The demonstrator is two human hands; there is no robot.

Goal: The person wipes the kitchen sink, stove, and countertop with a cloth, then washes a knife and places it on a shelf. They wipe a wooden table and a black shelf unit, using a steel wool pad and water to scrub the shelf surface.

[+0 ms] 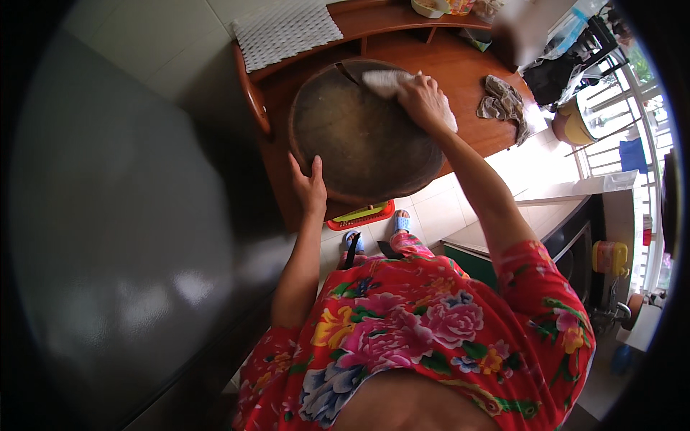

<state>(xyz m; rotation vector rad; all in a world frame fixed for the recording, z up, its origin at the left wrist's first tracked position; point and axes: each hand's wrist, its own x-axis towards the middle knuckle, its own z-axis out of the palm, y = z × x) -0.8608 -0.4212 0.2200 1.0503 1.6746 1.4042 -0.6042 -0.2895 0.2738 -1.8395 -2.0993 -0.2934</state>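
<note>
A large round wooden chopping board (358, 137), dark at the rim and paler in the middle, rests on the reddish-brown wooden desk (431, 59). A dark split runs in from its far edge. My left hand (310, 186) grips the near left rim, thumb on top and the lower fingers partly hidden. At the far right part of the board, my right hand (423, 99) presses a white cloth (383, 82) against the surface. The cloth looks blurred and hangs out past the board's right edge. A crumpled grey-brown rag (504, 102) lies on the desk to the right.
A white woven mat (285, 32) covers the desk's raised back shelf at left. Below the desk's front edge, a red and green plastic basket (361, 216) is on the tiled floor. A tall grey glossy panel (118, 215) stands left; a counter (517, 226) is at right.
</note>
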